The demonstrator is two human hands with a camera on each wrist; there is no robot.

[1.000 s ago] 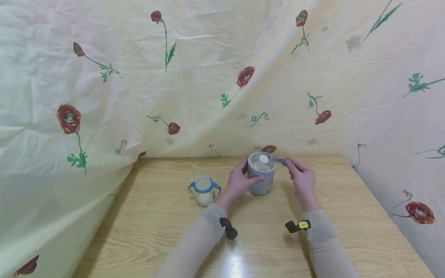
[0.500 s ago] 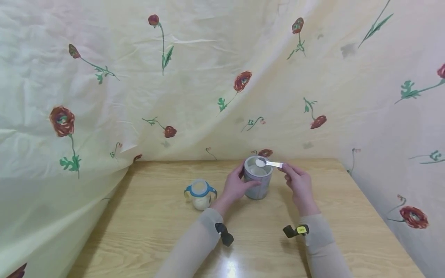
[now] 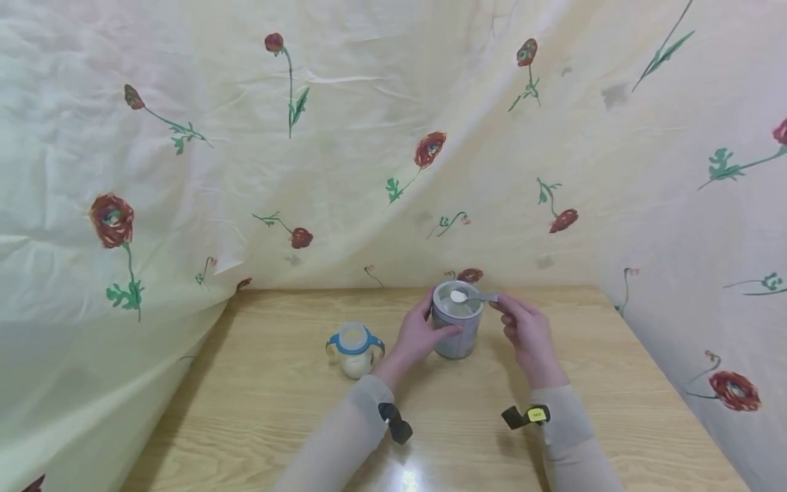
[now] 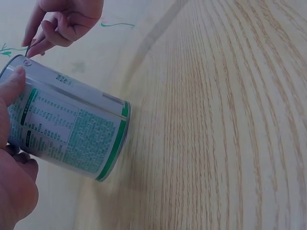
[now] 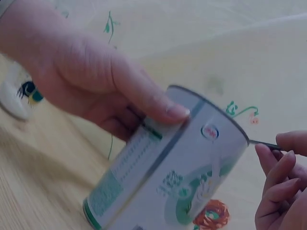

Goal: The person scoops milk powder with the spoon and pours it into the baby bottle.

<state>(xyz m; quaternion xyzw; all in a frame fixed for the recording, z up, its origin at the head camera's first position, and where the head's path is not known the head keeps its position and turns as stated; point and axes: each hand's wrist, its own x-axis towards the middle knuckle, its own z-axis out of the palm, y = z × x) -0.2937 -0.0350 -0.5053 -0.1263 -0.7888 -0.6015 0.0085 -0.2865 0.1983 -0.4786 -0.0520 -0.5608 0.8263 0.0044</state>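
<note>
An open-topped milk powder tin (image 3: 456,335) with green and white printing stands on the wooden table. My left hand (image 3: 419,335) grips it from the left, thumb across the front and fingers round the far side. With thumb and fingers my right hand (image 3: 530,335) pinches the handle end of a small scoop (image 3: 476,296). The scoop lies level across the tin's mouth, its bowl holding white powder. In the right wrist view the tin (image 5: 182,163) hides all of the scoop but a bit of its handle. Inside the tin a pale surface shows.
A baby bottle (image 3: 355,352) with a blue ring and two side handles stands left of the tin, close to my left forearm. Behind the wooden table (image 3: 277,424) hangs a pale cloth (image 3: 344,157) with red flowers, which also runs down both sides.
The scoop's bowl has shifted slightly left across the tin's mouth and tilted, then levelled. My right hand has moved with it, while the left keeps its grip. The camera view has shifted slightly.
</note>
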